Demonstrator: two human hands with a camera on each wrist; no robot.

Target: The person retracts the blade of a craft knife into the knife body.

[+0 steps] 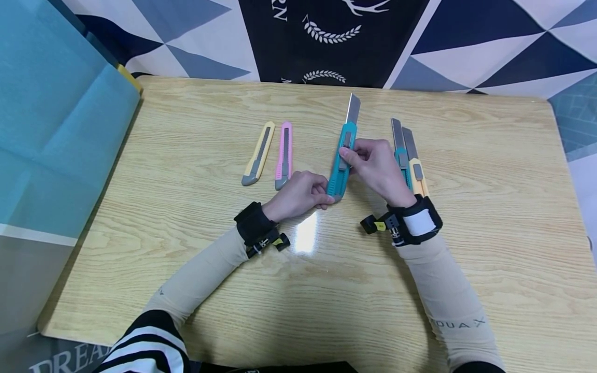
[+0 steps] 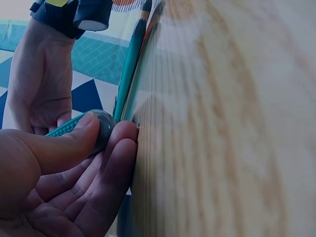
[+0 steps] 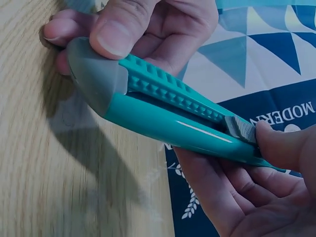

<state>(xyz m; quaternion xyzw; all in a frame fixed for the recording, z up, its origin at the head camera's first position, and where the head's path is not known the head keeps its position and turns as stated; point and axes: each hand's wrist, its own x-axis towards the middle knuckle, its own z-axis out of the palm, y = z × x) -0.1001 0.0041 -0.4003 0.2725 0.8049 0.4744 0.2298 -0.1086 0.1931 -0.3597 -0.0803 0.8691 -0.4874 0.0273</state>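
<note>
A teal utility knife [image 1: 337, 176] is held above the table between both hands, its wide blade [image 1: 353, 109] out and pointing away from me. My right hand [image 1: 379, 168] grips the knife's body. In the right wrist view its thumb presses by the grey slider [image 3: 240, 129]. With thumb and fingers, my left hand [image 1: 300, 194] pinches the knife's grey end cap [image 3: 94, 76], low over the tabletop. Right of the right hand lie a second teal utility knife [image 1: 402, 159] and a yellow one [image 1: 416, 173], side by side with blades out, partly hidden by the wrist.
Left of the hands, a yellow utility knife [image 1: 258, 154] and a pink one [image 1: 284, 155] lie on the wooden table [image 1: 186, 217] with no blade showing. A patterned cloth [image 1: 205, 31] hangs beyond the far edge, and a blue cover [image 1: 60, 114] stands along the left.
</note>
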